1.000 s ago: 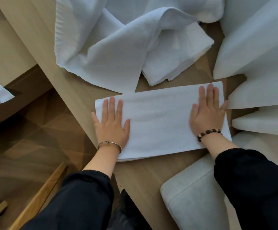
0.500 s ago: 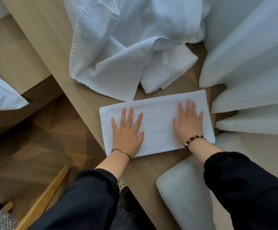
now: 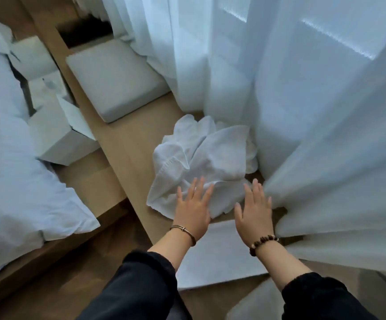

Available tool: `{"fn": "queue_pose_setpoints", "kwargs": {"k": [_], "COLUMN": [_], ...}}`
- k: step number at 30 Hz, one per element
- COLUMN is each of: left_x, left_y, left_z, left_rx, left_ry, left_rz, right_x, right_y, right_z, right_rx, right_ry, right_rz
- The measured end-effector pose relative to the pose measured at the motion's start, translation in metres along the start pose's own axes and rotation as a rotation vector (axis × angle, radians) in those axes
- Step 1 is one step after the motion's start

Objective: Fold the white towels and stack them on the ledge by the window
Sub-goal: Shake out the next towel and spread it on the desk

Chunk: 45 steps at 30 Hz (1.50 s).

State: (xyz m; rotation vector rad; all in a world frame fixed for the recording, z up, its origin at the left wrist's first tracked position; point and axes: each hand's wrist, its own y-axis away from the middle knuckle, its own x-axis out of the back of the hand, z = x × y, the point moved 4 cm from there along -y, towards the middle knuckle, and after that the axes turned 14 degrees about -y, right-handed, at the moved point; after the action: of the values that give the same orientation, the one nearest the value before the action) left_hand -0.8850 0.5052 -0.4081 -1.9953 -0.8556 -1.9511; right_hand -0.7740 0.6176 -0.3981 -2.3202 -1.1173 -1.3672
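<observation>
A folded white towel (image 3: 219,257) lies flat on the wooden ledge (image 3: 127,144), under my forearms. Beyond it a crumpled heap of white towels (image 3: 201,158) sits against the curtain. My left hand (image 3: 193,209) is stretched out with straight, spread fingers over the near edge of the heap. My right hand (image 3: 255,209) is also spread flat, fingers straight, just right of the heap and beside the curtain. Neither hand holds anything.
Sheer white curtains (image 3: 314,112) hang along the right and touch the ledge. A grey seat cushion (image 3: 115,79) lies farther along the ledge, another (image 3: 254,303) at the near end. A bed with white bedding (image 3: 9,172) and white boxes (image 3: 58,135) stand to the left.
Both hands have lifted off the folded towel and moved forward toward the crumpled heap. The view has tilted up, showing more of the ledge and curtains.
</observation>
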Motion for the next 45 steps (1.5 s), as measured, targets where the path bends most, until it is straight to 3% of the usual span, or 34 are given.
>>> {"fn": "queue_pose_setpoints", "kwargs": {"k": [6, 10, 15, 20, 24, 29, 31, 34, 37, 41, 45], "left_x": [0.008, -0.031, -0.075, -0.101, -0.093, -0.079, -0.074, -0.066, -0.052, -0.021, 0.023], "left_y": [-0.072, -0.127, -0.186, -0.222, -0.242, -0.245, -0.244, -0.233, -0.213, -0.192, -0.179], "left_z": [-0.055, -0.097, -0.127, -0.138, -0.153, -0.163, -0.163, -0.159, -0.159, -0.145, -0.131], "left_rx": [0.100, 0.117, -0.093, -0.306, -0.288, -0.177, -0.130, -0.200, -0.228, -0.178, -0.122], "left_ry": [0.135, 0.220, -0.052, -0.152, -0.098, -0.009, 0.060, 0.237, 0.563, 1.100, 1.256], "left_rz": [-0.088, -0.256, -0.266, -0.329, -0.212, -0.255, -0.247, -0.149, -0.072, -0.325, -0.332], "right_x": [0.000, -0.030, -0.080, -0.120, -0.123, -0.112, -0.106, -0.092, -0.080, -0.070, -0.047], "right_y": [-0.063, -0.117, -0.166, -0.195, -0.213, -0.212, -0.207, -0.192, -0.171, -0.149, -0.130], "right_z": [-0.027, -0.037, -0.035, -0.032, -0.023, -0.021, -0.022, -0.030, -0.054, -0.089, -0.114], "right_rx": [-0.100, -0.245, -0.411, -0.560, -0.548, -0.511, -0.501, -0.481, -0.402, -0.347, -0.400], "right_ry": [0.033, -0.054, -0.128, -0.124, -0.103, -0.076, -0.166, -0.425, -0.664, -0.849, -1.213], "right_rz": [-0.017, -0.066, -0.178, -0.262, -0.098, 0.052, 0.116, 0.207, 0.162, 0.059, 0.002]}}
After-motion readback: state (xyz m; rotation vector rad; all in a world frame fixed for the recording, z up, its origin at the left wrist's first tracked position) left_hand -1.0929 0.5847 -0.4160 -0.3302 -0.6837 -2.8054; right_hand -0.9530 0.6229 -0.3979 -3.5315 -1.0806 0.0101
